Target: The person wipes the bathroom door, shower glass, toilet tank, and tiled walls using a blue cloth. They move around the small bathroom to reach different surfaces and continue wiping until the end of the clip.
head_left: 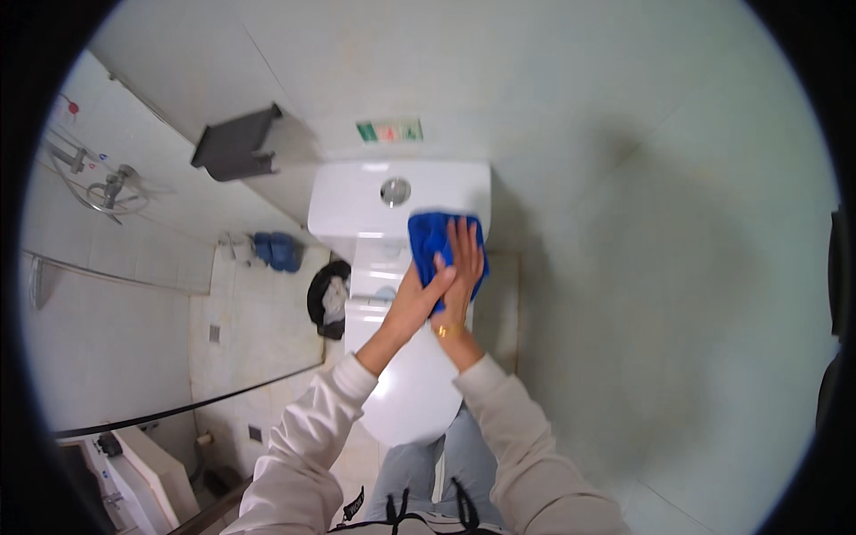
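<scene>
A blue cloth (428, 231) lies bunched against the front right part of the white toilet tank (348, 194). My right hand (463, 267) rests on the cloth with its fingers stretched over it, a gold-coloured bracelet at the wrist. My left hand (418, 297) touches the cloth's lower left edge, its thumb crossing over the right hand; its other fingers are mostly hidden. Behind the cloth, the round flush button (395, 192) sits in the tank top. Below both hands the toilet lid (414, 394) is down.
A black-lined waste bin (321, 301) stands left of the toilet. Blue slippers (277, 251) are on the floor farther left. A dark grey holder (237, 144) and a sticker (390, 130) are on the wall. Shower fittings (114, 190) and a washbasin (140, 488) are at the left.
</scene>
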`<action>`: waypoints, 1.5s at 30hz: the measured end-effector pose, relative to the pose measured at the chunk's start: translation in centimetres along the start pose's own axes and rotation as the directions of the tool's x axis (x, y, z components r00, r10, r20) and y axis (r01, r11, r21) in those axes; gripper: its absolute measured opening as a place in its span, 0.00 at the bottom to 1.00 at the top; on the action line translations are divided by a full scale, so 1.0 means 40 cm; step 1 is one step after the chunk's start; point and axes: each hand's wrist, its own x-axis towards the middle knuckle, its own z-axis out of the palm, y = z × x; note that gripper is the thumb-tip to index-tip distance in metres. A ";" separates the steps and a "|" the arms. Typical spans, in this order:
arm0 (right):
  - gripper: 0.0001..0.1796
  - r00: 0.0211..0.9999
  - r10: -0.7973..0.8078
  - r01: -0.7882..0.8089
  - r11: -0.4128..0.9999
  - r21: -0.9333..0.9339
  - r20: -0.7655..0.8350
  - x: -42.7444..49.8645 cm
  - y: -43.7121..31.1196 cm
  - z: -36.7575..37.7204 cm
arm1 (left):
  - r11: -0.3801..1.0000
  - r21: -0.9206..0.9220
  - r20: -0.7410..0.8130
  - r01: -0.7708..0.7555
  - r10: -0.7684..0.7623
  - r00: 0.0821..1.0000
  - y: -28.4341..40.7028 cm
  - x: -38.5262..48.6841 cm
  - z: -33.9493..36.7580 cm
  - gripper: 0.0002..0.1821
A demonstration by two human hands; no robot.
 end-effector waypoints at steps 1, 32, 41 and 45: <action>0.26 0.994 -0.093 0.090 0.994 -0.059 -0.049 -0.015 -0.029 -0.025 | 0.994 -0.030 0.034 0.102 -0.101 0.994 0.041 -0.026 -0.003 0.32; 0.33 0.557 -0.757 0.423 0.613 -0.667 -0.343 0.987 -0.115 -0.415 | 0.075 0.827 0.234 -0.557 0.855 0.462 0.610 0.585 0.425 0.40; 0.29 0.585 -0.742 0.284 0.565 -0.775 -0.327 1.026 -0.126 -0.475 | -0.035 0.847 0.278 -0.530 0.879 0.387 0.744 0.612 0.520 0.38; 0.25 0.603 -0.779 0.472 0.522 -0.711 -0.172 0.944 -0.028 -0.482 | 0.034 0.823 0.287 -0.567 0.837 0.466 0.631 0.607 0.429 0.37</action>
